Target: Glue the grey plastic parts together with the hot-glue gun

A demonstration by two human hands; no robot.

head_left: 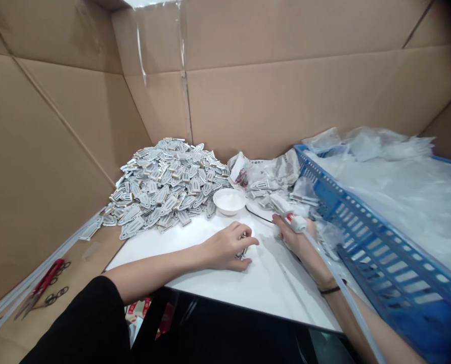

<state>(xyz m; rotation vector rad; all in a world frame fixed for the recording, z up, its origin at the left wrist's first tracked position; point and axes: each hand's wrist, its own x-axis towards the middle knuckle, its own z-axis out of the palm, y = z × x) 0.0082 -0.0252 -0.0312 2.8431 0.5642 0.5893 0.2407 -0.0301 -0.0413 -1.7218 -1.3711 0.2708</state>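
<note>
My left hand (229, 247) rests on a white board (195, 237), its fingers curled over a small grey clip-like piece (242, 253) pressed against the surface. My right hand (296, 237) lies just to its right and grips a white pen-shaped tool (288, 215) that points up and away; a clear tube (339, 283) runs from the tool back along my forearm. A large heap of grey and white flat pieces (165, 184) lies on the board beyond my left hand. A small white bowl (229, 201) stands between the heap and my hands.
A blue plastic crate (380, 242) lined with clear plastic stands at the right. Crumpled clear bags (271, 174) with more pieces lie behind the bowl. Red-handled snips (39, 285) and small wire bits lie at the left. Cardboard walls (286, 86) enclose the bench.
</note>
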